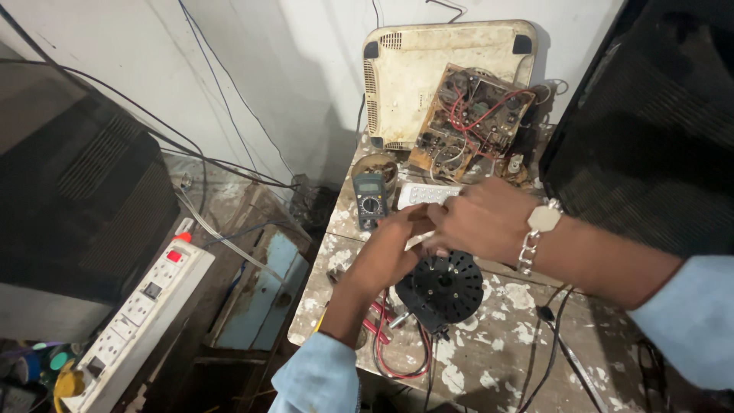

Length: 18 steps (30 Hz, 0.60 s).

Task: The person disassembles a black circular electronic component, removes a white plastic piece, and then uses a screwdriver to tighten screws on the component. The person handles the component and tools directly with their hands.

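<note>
Paint-spattered tabletop (505,344) fills the lower centre. Left hand (390,248) and right hand (482,222) meet mid-frame, fingers pinching a small white piece (419,239) (too hidden to identify) just above a black disc (442,289). Multimeter (370,200) and white remote (424,195) lie just beyond; a circuit board (470,122) leans upper centre.
</note>
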Tool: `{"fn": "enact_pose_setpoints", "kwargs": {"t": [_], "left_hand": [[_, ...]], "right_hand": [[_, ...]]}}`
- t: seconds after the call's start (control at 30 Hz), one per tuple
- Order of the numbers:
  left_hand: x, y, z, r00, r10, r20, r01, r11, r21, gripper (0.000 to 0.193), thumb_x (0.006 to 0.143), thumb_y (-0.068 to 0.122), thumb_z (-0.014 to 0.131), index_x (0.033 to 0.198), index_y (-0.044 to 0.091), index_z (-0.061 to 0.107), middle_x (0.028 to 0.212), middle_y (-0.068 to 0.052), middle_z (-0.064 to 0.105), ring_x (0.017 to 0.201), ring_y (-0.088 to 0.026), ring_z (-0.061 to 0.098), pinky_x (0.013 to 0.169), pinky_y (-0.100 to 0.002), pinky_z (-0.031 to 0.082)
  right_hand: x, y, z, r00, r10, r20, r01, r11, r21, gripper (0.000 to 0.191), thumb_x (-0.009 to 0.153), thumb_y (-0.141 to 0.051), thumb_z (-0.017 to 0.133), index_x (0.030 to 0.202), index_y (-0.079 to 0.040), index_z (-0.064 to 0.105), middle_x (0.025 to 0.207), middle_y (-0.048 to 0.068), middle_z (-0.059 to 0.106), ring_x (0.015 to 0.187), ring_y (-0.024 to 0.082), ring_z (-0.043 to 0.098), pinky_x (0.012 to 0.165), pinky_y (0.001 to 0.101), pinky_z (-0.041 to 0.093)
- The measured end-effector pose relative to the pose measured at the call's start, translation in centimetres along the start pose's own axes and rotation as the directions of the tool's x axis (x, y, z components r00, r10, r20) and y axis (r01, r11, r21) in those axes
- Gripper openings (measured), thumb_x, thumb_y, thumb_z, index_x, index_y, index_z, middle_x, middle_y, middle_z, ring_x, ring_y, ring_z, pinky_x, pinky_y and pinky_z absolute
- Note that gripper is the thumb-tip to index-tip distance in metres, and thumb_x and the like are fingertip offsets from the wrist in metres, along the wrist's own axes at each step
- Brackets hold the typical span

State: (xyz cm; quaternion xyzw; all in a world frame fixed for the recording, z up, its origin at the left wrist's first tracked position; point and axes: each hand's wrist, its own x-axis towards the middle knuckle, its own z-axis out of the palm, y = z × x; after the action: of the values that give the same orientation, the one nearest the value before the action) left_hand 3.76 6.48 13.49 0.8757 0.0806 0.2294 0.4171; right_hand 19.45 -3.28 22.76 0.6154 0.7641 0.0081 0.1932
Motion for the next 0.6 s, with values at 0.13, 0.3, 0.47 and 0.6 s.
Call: {"fn": "enact_pose_setpoints", "kwargs": {"t": [0.13, 0.3, 0.47, 0.6], "left_hand": [[0.2, -0.6, -0.1, 0.995, -0.094, 0.024, 0.096, 0.941, -0.323, 0.054, 0.074, -0.01, 0.062, 0.126, 0.003, 0.061, 0.127, -0.012, 0.07, 0.123, -0.028, 0.067, 0.1, -0.035, 0.055], [-0.6, 0.1, -0.5, 1.0, 0.006, 0.023, -0.005, 0.999, -0.034, 0.034, 0.082, 0.0, 0.078, 0.115, 0.0, 0.069, 0.125, -0.015, 0.072, 0.119, -0.031, 0.069, 0.101, -0.038, 0.053], [-0.7, 0.7, -0.1, 0.999, -0.021, -0.034, 0.021, 1.0, 0.0, 0.039, 0.079, 0.006, 0.082, 0.117, 0.002, 0.071, 0.123, -0.015, 0.071, 0.116, -0.033, 0.068, 0.099, -0.04, 0.053], [-0.6, 0.5, 0.7, 0.993, -0.102, -0.063, 0.078, 0.951, -0.299, 0.051, 0.077, 0.008, 0.08, 0.123, 0.002, 0.061, 0.128, -0.012, 0.068, 0.122, -0.031, 0.067, 0.101, -0.039, 0.054]], "right_hand": [[-0.3, 0.9, 0.2, 0.931, -0.226, -0.288, 0.219, 0.974, -0.056, 0.037, 0.085, -0.031, 0.062, 0.115, -0.01, 0.06, 0.112, 0.012, 0.066, 0.093, 0.03, 0.071, 0.079, 0.0446, 0.058], [-0.4, 0.9, 0.3, 0.931, -0.235, -0.28, 0.225, 0.972, -0.067, 0.032, 0.079, -0.012, 0.063, 0.11, -0.003, 0.059, 0.103, 0.013, 0.066, 0.096, 0.031, 0.071, 0.078, 0.0441, 0.059], [0.2, 0.1, -0.2, 1.0, -0.021, -0.016, 0.021, 0.999, 0.026, 0.037, 0.104, -0.04, 0.05, 0.113, -0.005, 0.057, 0.09, 0.012, 0.072, 0.084, 0.031, 0.073, 0.076, 0.045, 0.058], [0.1, -0.1, 0.8, 1.0, -0.029, -0.001, 0.029, 0.999, 0.028, 0.046, 0.094, -0.046, 0.056, 0.114, -0.004, 0.055, 0.093, 0.013, 0.072, 0.085, 0.031, 0.073, 0.073, 0.0456, 0.059]]}}
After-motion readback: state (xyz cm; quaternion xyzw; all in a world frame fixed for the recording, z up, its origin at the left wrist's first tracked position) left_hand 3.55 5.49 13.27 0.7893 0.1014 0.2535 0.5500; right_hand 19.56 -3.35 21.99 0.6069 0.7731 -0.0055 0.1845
